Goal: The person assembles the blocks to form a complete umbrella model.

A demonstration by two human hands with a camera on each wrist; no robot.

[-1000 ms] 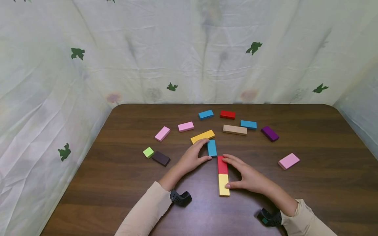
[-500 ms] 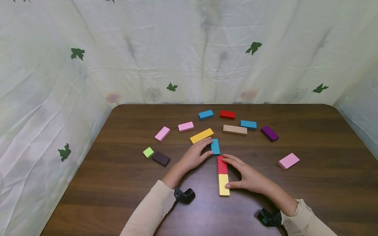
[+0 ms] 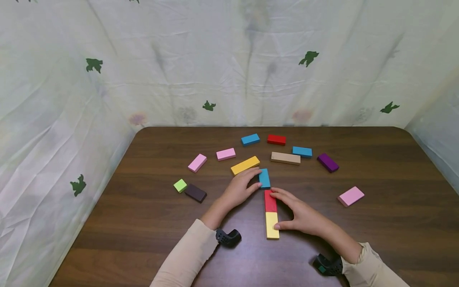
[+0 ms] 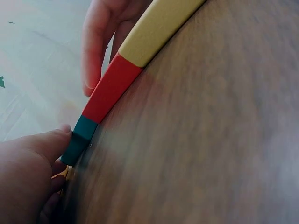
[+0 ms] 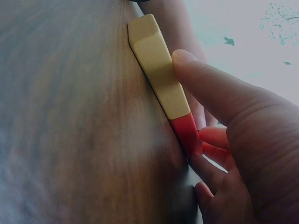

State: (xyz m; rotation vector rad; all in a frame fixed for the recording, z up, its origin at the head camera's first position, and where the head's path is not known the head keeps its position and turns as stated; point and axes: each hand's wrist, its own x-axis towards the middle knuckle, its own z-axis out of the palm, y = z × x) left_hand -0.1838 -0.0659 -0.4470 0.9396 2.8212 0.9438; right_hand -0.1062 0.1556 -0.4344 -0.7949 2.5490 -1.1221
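Thumb and fingertips of my left hand [image 3: 238,189] touch the left side of a blue block [image 3: 264,178]. In the left wrist view the thumb meets this block's [image 4: 80,140] edge. Just below it lies a red block [image 3: 270,201], end to end with a pale yellow block [image 3: 272,225]. My right hand [image 3: 305,215] is spread along the right side of this pair. Its thumb touches the yellow block [image 5: 156,70] and its fingertips touch the red block [image 5: 188,133]. In the head view the blue block sits slightly left of the red one's line.
An orange-yellow block [image 3: 245,165] lies just beyond my left hand. Farther back are a tan block [image 3: 285,158], a red block [image 3: 276,139] and blue blocks. Lime [image 3: 180,185] and dark [image 3: 195,193] blocks lie left; purple [image 3: 328,162] and pink [image 3: 351,196] ones lie right.
My left hand and the blue block have slid to the right, nearer the line of the red block. The orange-yellow block shifted slightly early on. The right hand has stayed in place.
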